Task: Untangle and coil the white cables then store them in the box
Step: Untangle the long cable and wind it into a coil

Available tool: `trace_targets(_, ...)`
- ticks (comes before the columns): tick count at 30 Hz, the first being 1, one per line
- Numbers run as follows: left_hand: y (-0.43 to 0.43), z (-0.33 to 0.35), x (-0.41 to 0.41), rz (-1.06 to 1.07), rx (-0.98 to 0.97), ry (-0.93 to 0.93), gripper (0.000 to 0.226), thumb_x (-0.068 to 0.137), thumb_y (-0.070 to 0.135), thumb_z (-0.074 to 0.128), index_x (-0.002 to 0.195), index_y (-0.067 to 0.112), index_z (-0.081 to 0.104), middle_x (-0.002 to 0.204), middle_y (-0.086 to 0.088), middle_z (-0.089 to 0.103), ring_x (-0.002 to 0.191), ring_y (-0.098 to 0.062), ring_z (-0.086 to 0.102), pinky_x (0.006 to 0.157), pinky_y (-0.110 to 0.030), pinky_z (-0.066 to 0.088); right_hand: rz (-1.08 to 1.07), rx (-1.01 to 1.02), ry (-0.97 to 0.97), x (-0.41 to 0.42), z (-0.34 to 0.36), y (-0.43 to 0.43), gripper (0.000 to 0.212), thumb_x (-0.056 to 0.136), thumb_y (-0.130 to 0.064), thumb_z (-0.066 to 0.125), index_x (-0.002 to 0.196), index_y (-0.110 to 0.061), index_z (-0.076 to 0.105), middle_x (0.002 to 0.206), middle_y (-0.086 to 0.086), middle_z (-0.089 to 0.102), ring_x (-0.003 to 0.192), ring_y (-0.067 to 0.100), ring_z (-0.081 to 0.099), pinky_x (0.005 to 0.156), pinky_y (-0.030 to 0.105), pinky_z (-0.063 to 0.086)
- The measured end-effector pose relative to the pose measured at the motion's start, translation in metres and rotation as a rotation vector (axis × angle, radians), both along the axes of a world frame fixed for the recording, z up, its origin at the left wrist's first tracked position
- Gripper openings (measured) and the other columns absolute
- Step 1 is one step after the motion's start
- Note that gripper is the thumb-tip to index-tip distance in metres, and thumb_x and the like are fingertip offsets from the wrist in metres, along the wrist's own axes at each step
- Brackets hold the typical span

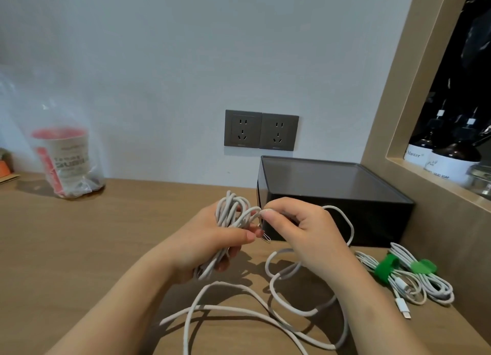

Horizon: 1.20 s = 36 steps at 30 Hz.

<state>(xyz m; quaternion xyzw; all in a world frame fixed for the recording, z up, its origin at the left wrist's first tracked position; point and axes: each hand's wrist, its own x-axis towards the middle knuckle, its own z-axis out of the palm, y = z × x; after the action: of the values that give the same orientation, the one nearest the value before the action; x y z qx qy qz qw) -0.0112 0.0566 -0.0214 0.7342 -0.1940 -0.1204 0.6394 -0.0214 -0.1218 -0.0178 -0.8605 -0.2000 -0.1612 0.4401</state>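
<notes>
White cable (265,309) sprawled in loose loops across the front of the wooden desk (79,248), running close to its near edge, while its bunched upper part (231,211) sat gathered in the left hand (212,237), whose fingers were curled shut around the bundle. The right hand (300,232) pinched a single strand between thumb and fingertips just beside that bundle, with another loop arching over its back toward the black box (337,195). That box, rectangular and smooth with a matte dark top, stood against the wall right behind the hands, its right side close to the wooden frame (398,89) of a recessed shelf. Two coiled white cables (409,277) lay to the right of the hands, each cinched by a green strap (386,268), wedged into the narrow strip between box, frame and desk edge. Most open room lay to the left, where bare wood grain stretched toward a clear plastic bag (66,155) holding a paper cup. Two grey wall sockets (261,130) sat side by side above the box. Two dark bottles (449,158) with white labels stood on the shelf.
</notes>
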Motion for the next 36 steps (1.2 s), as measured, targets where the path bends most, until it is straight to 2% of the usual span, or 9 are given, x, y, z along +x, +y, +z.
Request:
trace_targets(9, 0.003, 0.004, 0.000, 0.077, 0.204, -0.170, 0.023, 0.076, 0.022, 0.074, 0.096, 0.015, 0.065, 0.091, -0.011, 0.069, 0.093, -0.025, 0.066, 0.089, -0.036, 0.053, -0.168, 0.132, 0.028, 0.001, -0.004, 0.007, 0.022, 0.084, -0.033, 0.063, 0.073, -0.015, 0.057, 0.065, -0.002, 0.057, 0.061, 0.008, 0.056, 0.047, 0.013, 0.045)
trace_targets(12, 0.000, 0.002, -0.001, 0.084, 0.070, -0.112, 0.013, 0.082, 0.012, 0.069, 0.089, 0.009, 0.058, 0.073, -0.011, 0.068, 0.072, -0.027, 0.067, 0.075, -0.040, 0.057, -0.119, 0.289, 0.144, -0.001, -0.002, 0.010, 0.023, 0.086, -0.029, 0.062, 0.077, -0.009, 0.057, 0.075, 0.012, 0.059, 0.056, 0.016, 0.060, 0.045, 0.022, 0.051)
trace_targets(15, -0.003, -0.001, 0.000, 0.169, 0.035, -0.141, 0.012, 0.088, 0.007, 0.061, 0.083, 0.014, 0.054, 0.056, 0.001, 0.056, 0.052, -0.013, 0.054, 0.054, -0.032, 0.049, -0.104, 0.276, 0.204, -0.001, 0.001, 0.009, 0.020, 0.087, -0.030, 0.061, 0.079, -0.012, 0.058, 0.076, 0.011, 0.059, 0.062, 0.016, 0.061, 0.050, 0.028, 0.056)
trace_targets(18, -0.003, 0.000, 0.002, 0.301, 0.095, -0.274, 0.017, 0.087, 0.010, 0.063, 0.078, 0.022, 0.054, 0.056, 0.009, 0.052, 0.053, -0.008, 0.048, 0.056, -0.028, 0.042, -0.131, 0.060, 0.218, 0.000, 0.002, 0.001, 0.017, 0.084, -0.032, 0.064, 0.077, -0.018, 0.059, 0.072, 0.001, 0.062, 0.068, 0.015, 0.063, 0.059, 0.028, 0.058)
trace_targets(21, 0.001, 0.000, 0.008, 0.468, -0.030, -0.281, 0.018, 0.087, 0.007, 0.062, 0.076, 0.020, 0.054, 0.060, 0.005, 0.049, 0.057, -0.013, 0.046, 0.059, -0.029, 0.037, -0.236, -0.097, 0.226, 0.002, 0.003, -0.011, 0.020, 0.083, -0.034, 0.067, 0.074, -0.017, 0.059, 0.065, -0.002, 0.060, 0.064, 0.015, 0.060, 0.063, 0.031, 0.054)
trace_targets(25, 0.008, 0.001, 0.016, 0.627, -0.222, -0.240, 0.019, 0.087, 0.005, 0.061, 0.075, 0.018, 0.053, 0.063, 0.000, 0.049, 0.058, -0.016, 0.045, 0.057, -0.029, 0.035, -0.477, 0.027, 0.153, 0.007, 0.004, -0.028, 0.018, 0.085, -0.033, 0.064, 0.076, -0.019, 0.057, 0.067, 0.005, 0.060, 0.067, 0.022, 0.061, 0.069, 0.044, 0.056)
trace_targets(29, -0.001, 0.000, 0.014, 0.648, -0.237, -0.265, 0.020, 0.087, 0.005, 0.062, 0.076, 0.018, 0.052, 0.063, 0.001, 0.049, 0.058, -0.015, 0.045, 0.057, -0.029, 0.036, -0.582, 0.266, 0.087, 0.008, 0.005, -0.031, 0.013, 0.087, -0.031, 0.063, 0.095, -0.022, 0.058, 0.068, 0.004, 0.061, 0.066, 0.019, 0.061, 0.065, 0.038, 0.055)
trace_targets(32, 0.006, 0.000, 0.019, 0.733, -0.349, -0.204, 0.020, 0.087, 0.003, 0.061, 0.077, 0.019, 0.053, 0.062, 0.000, 0.048, 0.056, -0.016, 0.044, 0.057, -0.030, 0.037, -0.688, 0.022, 0.054, 0.008, 0.003, -0.033, 0.012, 0.093, -0.040, 0.050, 0.095, -0.030, 0.057, 0.074, -0.005, 0.063, 0.076, 0.016, 0.054, 0.086, 0.035, 0.037)
trace_targets(36, 0.018, -0.002, 0.026, 0.794, -0.462, -0.051, 0.016, 0.088, 0.009, 0.061, 0.077, 0.017, 0.053, 0.060, -0.003, 0.046, 0.050, -0.016, 0.042, 0.057, -0.031, 0.038, -0.674, -0.416, 0.125, 0.006, 0.001, -0.026, 0.016, 0.096, -0.037, 0.045, 0.094, -0.032, 0.061, 0.081, -0.008, 0.061, 0.087, 0.017, 0.051, 0.082, 0.033, 0.028)
